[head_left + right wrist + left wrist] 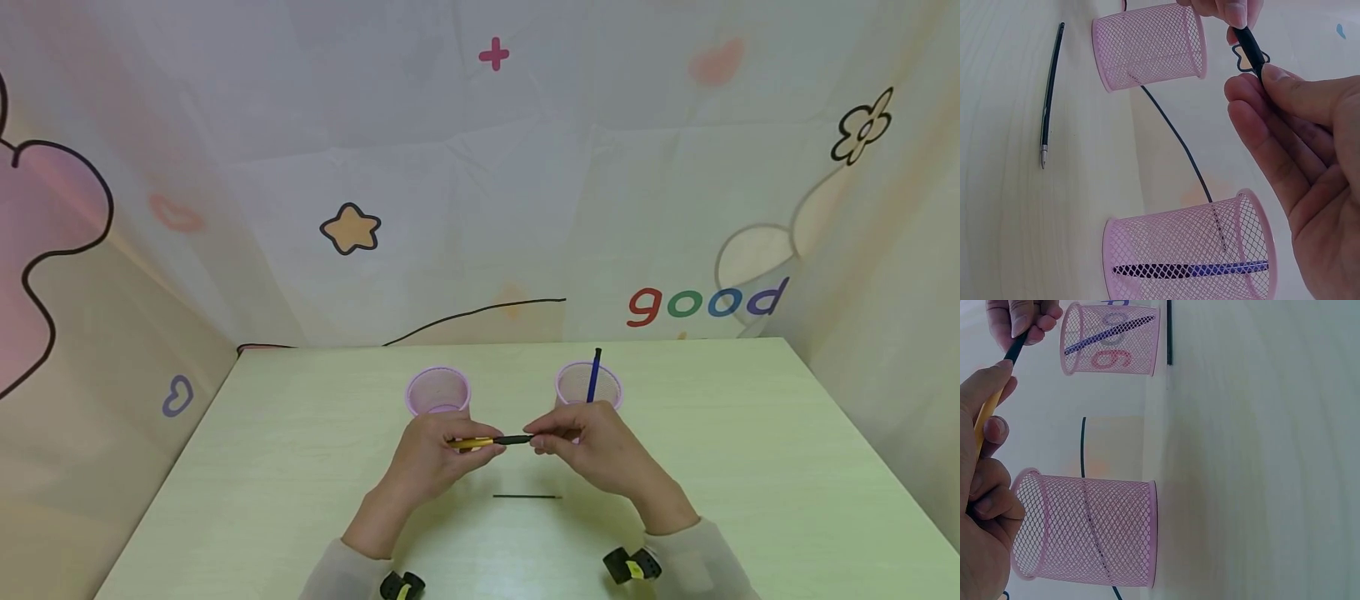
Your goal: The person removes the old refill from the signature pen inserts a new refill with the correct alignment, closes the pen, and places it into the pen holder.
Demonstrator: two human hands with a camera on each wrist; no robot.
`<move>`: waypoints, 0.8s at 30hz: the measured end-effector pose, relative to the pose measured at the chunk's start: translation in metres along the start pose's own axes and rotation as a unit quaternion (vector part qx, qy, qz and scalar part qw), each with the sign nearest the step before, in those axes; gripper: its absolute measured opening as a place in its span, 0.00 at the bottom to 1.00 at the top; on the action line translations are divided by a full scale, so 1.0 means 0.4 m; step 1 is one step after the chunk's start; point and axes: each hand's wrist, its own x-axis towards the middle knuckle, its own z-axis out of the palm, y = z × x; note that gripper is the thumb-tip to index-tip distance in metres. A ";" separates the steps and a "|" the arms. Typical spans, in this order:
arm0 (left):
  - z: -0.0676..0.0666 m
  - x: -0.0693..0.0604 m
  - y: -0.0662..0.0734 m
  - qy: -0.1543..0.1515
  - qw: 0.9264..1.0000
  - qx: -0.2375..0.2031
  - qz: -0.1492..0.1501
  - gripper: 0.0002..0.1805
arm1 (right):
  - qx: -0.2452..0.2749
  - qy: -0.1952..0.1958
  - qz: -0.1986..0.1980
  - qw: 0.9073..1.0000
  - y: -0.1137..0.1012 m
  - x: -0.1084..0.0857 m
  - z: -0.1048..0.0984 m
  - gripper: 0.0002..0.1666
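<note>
In the head view, my left hand grips the yellow barrel of a pen held level above the table. My right hand pinches the black end of that pen between thumb and fingertips; the right wrist view shows the black part running between both hands. Below the hands, a thin dark pen refill lies on the table, its metal tip visible in the right wrist view. Behind the left hand stands a pink mesh pen cup. Another pink mesh cup behind the right hand holds a blue pen.
The pale wooden table meets a printed cloth backdrop at its back edge. Small black-and-yellow devices sit at both wrists, the right device beside the sleeve cuff.
</note>
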 end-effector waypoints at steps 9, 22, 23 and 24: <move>0.001 0.000 -0.002 0.004 1.000 0.003 0.006 0.06 | -0.007 0.004 -0.012 1.000 -0.001 0.000 0.005 0.08; 0.000 0.001 0.003 -0.010 1.000 -0.007 -0.021 0.07 | -0.005 0.010 -0.018 1.000 0.004 0.000 0.006 0.08; 0.000 0.001 0.003 -0.011 1.000 -0.008 -0.023 0.07 | -0.004 0.011 -0.019 1.000 0.004 0.001 0.006 0.09; 0.000 0.001 0.003 -0.012 1.000 -0.010 -0.026 0.07 | -0.003 0.011 -0.020 1.000 0.004 0.001 0.006 0.09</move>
